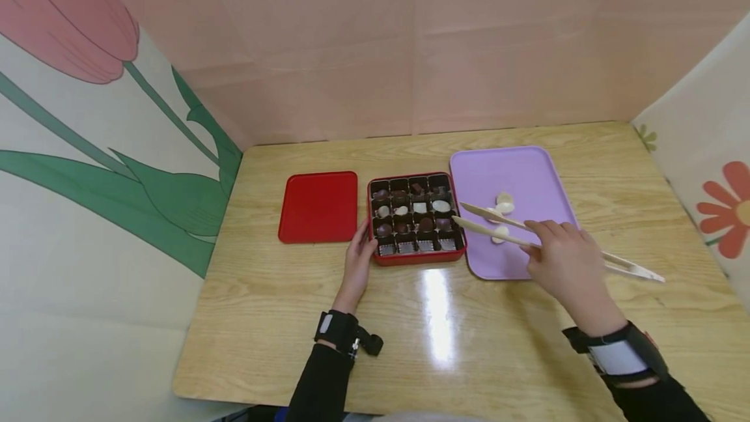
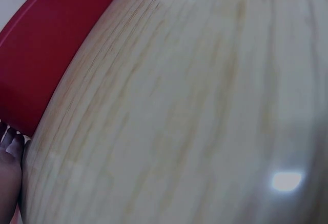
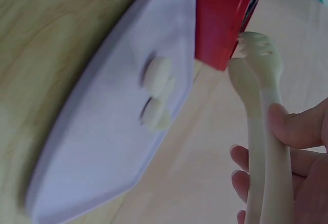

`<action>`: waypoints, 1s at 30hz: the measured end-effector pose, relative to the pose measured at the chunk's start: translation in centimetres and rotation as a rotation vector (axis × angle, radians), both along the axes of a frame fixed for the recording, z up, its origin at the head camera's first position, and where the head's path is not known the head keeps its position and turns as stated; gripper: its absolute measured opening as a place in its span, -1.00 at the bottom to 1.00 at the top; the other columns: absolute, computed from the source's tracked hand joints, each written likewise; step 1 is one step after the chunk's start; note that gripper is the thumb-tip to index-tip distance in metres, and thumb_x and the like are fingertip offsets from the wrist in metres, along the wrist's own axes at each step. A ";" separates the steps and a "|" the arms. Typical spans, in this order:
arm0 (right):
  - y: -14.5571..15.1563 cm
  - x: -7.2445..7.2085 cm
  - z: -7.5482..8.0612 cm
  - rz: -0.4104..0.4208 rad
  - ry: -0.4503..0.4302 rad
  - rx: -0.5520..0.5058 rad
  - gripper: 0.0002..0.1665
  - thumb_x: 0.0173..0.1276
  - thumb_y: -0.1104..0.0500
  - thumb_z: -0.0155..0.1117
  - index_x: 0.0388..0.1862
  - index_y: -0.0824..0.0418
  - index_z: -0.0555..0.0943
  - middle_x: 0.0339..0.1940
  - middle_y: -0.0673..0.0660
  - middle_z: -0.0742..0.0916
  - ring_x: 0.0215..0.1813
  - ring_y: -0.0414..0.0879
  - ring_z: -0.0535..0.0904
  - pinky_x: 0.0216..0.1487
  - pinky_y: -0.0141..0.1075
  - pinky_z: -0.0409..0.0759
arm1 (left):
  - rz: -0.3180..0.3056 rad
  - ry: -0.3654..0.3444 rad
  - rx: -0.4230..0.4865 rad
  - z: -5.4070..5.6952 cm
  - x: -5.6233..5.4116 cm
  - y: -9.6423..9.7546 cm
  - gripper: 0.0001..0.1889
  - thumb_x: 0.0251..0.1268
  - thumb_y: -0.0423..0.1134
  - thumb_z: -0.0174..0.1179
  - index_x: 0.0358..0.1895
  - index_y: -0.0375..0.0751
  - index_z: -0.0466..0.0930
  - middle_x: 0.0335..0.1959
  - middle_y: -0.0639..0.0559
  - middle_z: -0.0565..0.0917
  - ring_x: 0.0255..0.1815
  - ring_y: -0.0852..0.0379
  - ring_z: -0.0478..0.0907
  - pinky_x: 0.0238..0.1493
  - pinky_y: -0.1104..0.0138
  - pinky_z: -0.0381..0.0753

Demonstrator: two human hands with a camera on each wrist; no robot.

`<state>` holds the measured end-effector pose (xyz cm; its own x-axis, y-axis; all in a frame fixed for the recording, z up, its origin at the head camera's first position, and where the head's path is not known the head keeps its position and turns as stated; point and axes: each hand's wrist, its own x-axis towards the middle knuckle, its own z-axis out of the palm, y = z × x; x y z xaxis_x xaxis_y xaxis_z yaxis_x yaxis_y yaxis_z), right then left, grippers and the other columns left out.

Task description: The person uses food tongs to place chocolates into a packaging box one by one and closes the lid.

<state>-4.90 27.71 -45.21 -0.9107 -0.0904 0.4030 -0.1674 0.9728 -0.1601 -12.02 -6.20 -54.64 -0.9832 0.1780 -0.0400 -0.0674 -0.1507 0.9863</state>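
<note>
A red box [image 1: 417, 258] holds a dark divided insert with brown and white chocolates [image 1: 441, 206]; its front row of compartments shows shiny bottoms. My left hand [image 1: 357, 259] rests against the box's left side near the front corner, fingers along the wall. In my right hand [image 1: 565, 266] I grip pale tongs [image 1: 489, 229], held over a lilac tray [image 1: 498, 168]. Their two tips stand slightly apart at the box's right edge, with nothing visible between them in the right wrist view. Several white chocolates [image 3: 158, 76] lie on the tray under the tongs.
A flat red lid [image 1: 319, 207] lies left of the box on the wooden table [image 1: 252, 318]. A pink cloth wall [image 1: 410, 51] rises behind the table, with flower-printed cloths at both sides. Light glares on the tabletop in front of the box.
</note>
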 end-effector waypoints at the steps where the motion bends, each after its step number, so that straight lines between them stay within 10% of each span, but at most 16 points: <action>1: 0.5 0.3 -0.1 -0.013 -0.001 0.000 -0.53 -0.11 0.21 0.31 -0.11 0.27 0.58 -0.33 0.19 0.63 -0.33 0.14 0.46 -0.44 -0.02 0.33 | 0.000 0.002 -0.003 0.0 0.0 0.0 -0.46 0.35 -0.33 -0.11 0.37 -0.21 0.00 0.35 0.03 0.10 0.33 0.12 0.03 0.23 0.27 0.15; 14: 4.8 3.4 -2.1 -0.073 0.042 0.043 -0.52 -0.16 0.18 0.30 -0.16 0.32 0.59 -0.41 0.27 0.62 -0.45 0.20 0.47 -0.58 0.01 0.32 | -0.009 0.005 -0.011 -0.1 -0.2 -0.2 -0.47 0.35 -0.33 -0.12 0.37 -0.17 0.02 0.36 0.01 0.07 0.33 0.13 0.02 0.24 0.27 0.12; 30: 5.0 3.9 -2.9 -0.081 0.002 0.046 -0.50 -0.19 0.19 0.34 -0.16 0.33 0.58 -0.41 0.28 0.59 -0.42 0.22 0.46 -0.53 0.05 0.31 | 0.002 -0.003 -0.005 0.0 0.0 0.0 -0.46 0.34 -0.32 -0.10 0.36 -0.20 0.01 0.36 -0.02 0.07 0.33 0.11 0.01 0.24 0.26 0.12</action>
